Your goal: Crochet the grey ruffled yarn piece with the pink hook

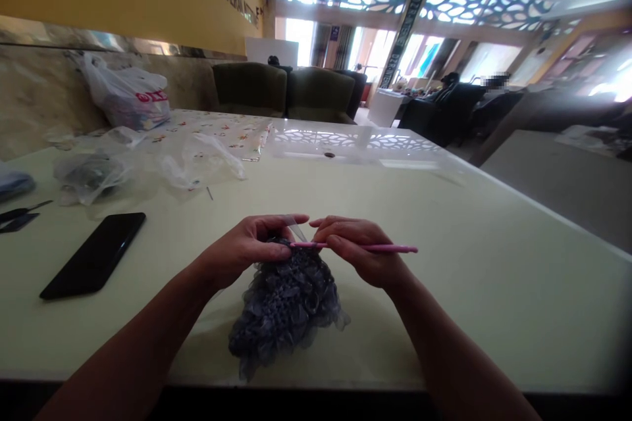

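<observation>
My left hand (251,245) pinches the top edge of a dark grey-blue crocheted piece (291,302) with ruffled, sheer loops. A thin translucent ribbon (296,229) runs up from the work over the left index finger, which is stretched out. Between the thumb and fingers of my right hand (358,247) lies a pink crochet hook (390,248), held nearly level, its tip pointing left into the top of the piece. The two hands are close together, fingertips almost meeting above the work. The lower part of the piece hangs down towards the table's front edge.
On the pale table (494,276), a black phone (93,255) lies to the left. Beyond it are clear plastic bags (93,174), scissors (20,214), a small thin needle-like piece (209,193) and a white carrier bag (131,95). Dark armchairs (251,89) stand behind; people sit farther back.
</observation>
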A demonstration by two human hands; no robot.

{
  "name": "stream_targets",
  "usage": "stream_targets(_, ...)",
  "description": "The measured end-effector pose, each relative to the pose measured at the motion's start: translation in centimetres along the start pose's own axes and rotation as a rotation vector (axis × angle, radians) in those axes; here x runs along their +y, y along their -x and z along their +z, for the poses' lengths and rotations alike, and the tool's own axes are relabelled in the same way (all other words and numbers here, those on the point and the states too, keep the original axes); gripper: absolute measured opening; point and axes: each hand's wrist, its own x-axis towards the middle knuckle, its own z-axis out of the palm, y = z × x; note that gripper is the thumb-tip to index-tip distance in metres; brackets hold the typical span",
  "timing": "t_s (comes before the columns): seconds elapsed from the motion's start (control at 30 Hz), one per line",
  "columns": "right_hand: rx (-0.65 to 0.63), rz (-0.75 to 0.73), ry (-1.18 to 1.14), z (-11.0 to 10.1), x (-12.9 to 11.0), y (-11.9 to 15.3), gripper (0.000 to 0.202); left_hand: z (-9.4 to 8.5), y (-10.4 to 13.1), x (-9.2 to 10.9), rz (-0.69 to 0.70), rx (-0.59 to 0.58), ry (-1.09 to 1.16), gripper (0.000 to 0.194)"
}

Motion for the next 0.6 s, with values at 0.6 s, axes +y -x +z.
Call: stream_targets(0.6,-0.082,-0.221,0.343,-0.32,-0.66,-0.21,0.025,0.8,0.09,-0.1,0.114,0.169,-0.262,0.051)
